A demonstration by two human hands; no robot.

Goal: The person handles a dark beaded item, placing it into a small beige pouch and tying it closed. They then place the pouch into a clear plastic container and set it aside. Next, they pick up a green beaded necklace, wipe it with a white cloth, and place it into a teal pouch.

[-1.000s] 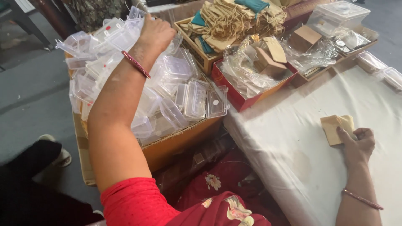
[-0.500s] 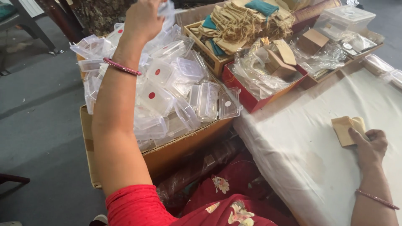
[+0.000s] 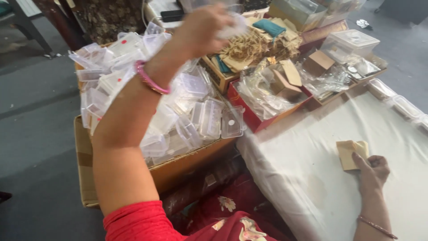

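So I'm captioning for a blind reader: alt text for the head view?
A left hand lifts a clear plastic box above a carton of boxes; the right hand presses a tan pouch on a white-covered table.

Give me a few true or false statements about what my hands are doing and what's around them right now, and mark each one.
1. The left hand is raised above the cardboard box of clear plastic cases. True.
2. The left hand is empty. False: it grips something pale and clear, too blurred to name.
3. The right hand rests on the white cloth, its fingers on a small tan pouch. True.
4. The red tray holds the clear plastic cases. False: it holds crinkled plastic wrap and small brown boxes.
5. The right wrist is bare. False: it wears a thin bangle.
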